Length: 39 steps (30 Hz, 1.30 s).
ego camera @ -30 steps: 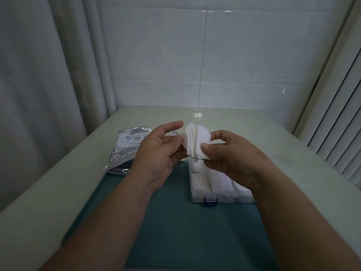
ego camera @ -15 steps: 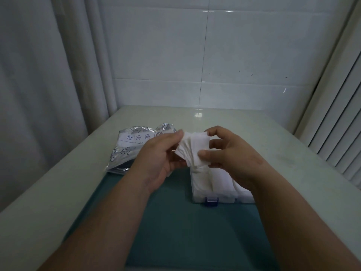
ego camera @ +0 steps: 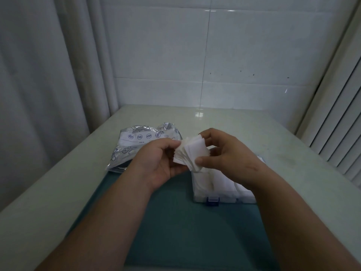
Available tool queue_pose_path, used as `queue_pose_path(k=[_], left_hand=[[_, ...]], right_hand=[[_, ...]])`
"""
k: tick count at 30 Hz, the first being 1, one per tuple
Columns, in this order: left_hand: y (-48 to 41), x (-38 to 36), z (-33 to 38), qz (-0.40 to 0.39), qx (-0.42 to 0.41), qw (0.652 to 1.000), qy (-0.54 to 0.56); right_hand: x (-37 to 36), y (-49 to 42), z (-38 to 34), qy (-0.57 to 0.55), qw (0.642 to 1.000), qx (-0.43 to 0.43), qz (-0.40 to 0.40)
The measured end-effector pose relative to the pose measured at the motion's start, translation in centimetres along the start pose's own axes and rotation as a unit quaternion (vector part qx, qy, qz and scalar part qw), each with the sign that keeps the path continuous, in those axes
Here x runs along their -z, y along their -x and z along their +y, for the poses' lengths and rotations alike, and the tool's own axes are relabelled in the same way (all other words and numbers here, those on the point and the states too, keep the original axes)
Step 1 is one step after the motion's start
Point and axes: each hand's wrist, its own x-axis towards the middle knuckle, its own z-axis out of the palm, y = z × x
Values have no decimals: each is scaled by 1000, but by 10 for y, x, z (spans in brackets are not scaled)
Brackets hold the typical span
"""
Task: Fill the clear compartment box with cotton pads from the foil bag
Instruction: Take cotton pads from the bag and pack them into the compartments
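Note:
A fanned stack of white square cotton pads [ego camera: 192, 152] is held between both hands, just above the far left end of the clear compartment box [ego camera: 203, 193]. My left hand [ego camera: 158, 163] pinches the stack's left side. My right hand [ego camera: 228, 157] grips its right side with thumb below and fingers over the top. The box has a blue latch at its front and white pads in its compartments; my right hand hides its back part. The silver foil bag [ego camera: 136, 145] lies crumpled to the left behind my left hand.
The box stands on a teal mat [ego camera: 175, 231] on a pale table [ego camera: 48, 192]. A curtain hangs at the left, a tiled wall stands behind, and slatted blinds run along the right.
The stack has come down a little and tilted flatter. My left fingers have closed onto its left side, where before they stood spread apart beside it.

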Motion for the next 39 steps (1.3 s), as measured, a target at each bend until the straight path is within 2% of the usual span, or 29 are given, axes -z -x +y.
queue_pose_path(k=[5,8,14,20,24,28,31,39], left_hand=[[1,-4,2,-52,-59,997,10],[1,-3,-1,-87,-97,991,-30],[0,-2,-4,-73,-121,988,-66],[3,-6,-7,-76,-129,983,-104],[3,-9,-7,-55,-133,986,-82],[1,-10,-6,-37,-140,989,-30],[0,-8,-5,-23,-150,988,-24],[-1,-8,-7,47,-180,975,-118]], right_hand=[[1,-3,4,-42,998,-31,46],[4,-2,6,-95,993,-53,33],[7,-1,9,-181,979,-92,-32],[8,-2,9,-242,964,-105,-23],[7,-2,8,-257,962,-97,4],[9,-2,7,-329,938,-104,42],[12,-1,7,-319,939,-115,53],[17,-3,7,-304,945,-102,61]])
